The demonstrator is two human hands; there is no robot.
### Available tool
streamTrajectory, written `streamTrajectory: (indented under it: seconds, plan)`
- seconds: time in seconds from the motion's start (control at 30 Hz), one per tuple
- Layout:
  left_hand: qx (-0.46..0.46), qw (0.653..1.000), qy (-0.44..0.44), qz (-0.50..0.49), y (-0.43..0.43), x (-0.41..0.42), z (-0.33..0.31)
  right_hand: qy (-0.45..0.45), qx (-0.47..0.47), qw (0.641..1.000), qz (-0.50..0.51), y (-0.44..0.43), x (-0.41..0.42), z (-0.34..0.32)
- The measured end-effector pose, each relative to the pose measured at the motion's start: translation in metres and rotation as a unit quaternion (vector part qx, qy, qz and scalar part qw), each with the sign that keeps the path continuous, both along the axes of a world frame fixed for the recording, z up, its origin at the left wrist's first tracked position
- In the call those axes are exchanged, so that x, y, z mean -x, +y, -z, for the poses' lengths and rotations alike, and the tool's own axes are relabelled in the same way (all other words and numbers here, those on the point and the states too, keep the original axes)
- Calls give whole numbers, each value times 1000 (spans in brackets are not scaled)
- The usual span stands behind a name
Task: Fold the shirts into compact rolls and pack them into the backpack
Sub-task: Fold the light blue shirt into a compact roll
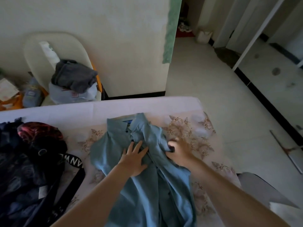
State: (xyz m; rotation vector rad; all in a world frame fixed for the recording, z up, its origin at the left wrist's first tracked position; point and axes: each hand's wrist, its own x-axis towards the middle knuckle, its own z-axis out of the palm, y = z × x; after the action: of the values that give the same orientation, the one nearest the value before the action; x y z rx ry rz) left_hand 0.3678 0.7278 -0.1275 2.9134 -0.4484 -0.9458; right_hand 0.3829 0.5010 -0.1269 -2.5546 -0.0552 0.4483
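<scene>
A blue-grey button shirt lies front up on the patterned bed, collar pointing away from me. My left hand presses flat on the shirt's chest with fingers spread. My right hand is blurred at the shirt's right shoulder, its fingers curled round a fold of the sleeve fabric. A dark backpack with a red patterned top and a black lettered strap lies on the bed to the left of the shirt.
Beyond the bed stands a cream chair piled with grey clothes and bags. The tiled floor opens to the right. A grey object sits by the bed's right edge.
</scene>
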Motion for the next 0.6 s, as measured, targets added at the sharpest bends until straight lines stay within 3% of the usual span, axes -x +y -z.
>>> streamTrajectory:
  seconds: [0.07,0.13,0.23,0.3,0.37,0.43,0.5,0.6]
  plan:
    - [39,999,-29,-14,-1,0,1,-4,-79,996,43,5,-5,-8]
    - [86,993,-73,-27,-5,0,1,-64,-75,991,92,-4,-13,-16]
    - [160,979,-113,-48,-12,-1,-3,-236,125,953,145,-39,-27,-23]
    - [192,971,-128,-60,-14,0,-9,-237,306,908,162,-54,-36,-28]
    - [208,960,-169,-78,-8,3,-14,-181,388,894,133,-47,-38,-28]
    - [211,941,-233,-122,6,4,-18,-178,352,919,33,-19,-32,-31]
    - [201,916,-277,-208,28,3,-17,-145,233,958,-84,19,-23,-29]
    - [167,892,-246,-341,65,1,-15,-40,99,977,-185,72,-8,-14]
